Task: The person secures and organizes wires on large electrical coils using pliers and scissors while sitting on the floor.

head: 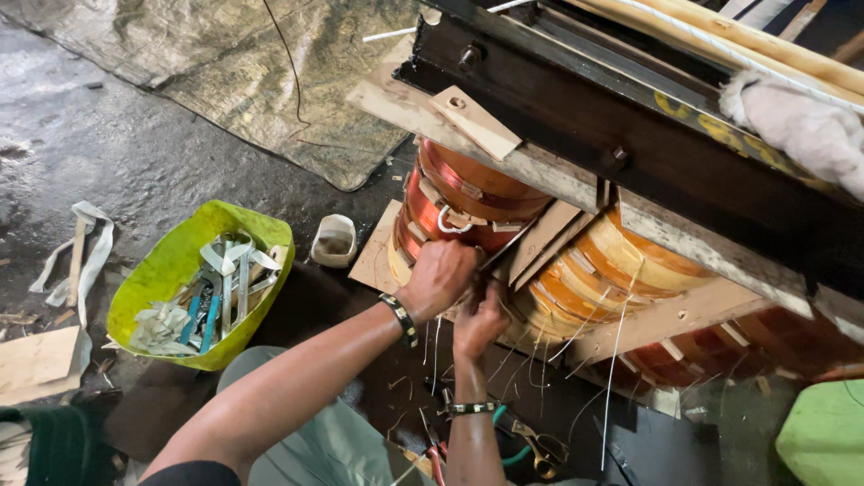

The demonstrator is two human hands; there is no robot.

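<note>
Copper coil (pixel 468 193) of a transformer sits under the dark steel frame (pixel 576 108), beside an orange-wrapped coil (pixel 612 261). Left hand (pixel 438 277) is fisted at its base, perhaps gripping a tool; right hand (pixel 479 324) curls closed just beside, contents unclear. Green basket (pixel 171 261) of tools stands nearby

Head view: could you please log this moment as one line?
left hand: fisted at copper coil | right hand: closed at coil base, grasp unclear | green tub: tools inside | scissors: on floor
</note>
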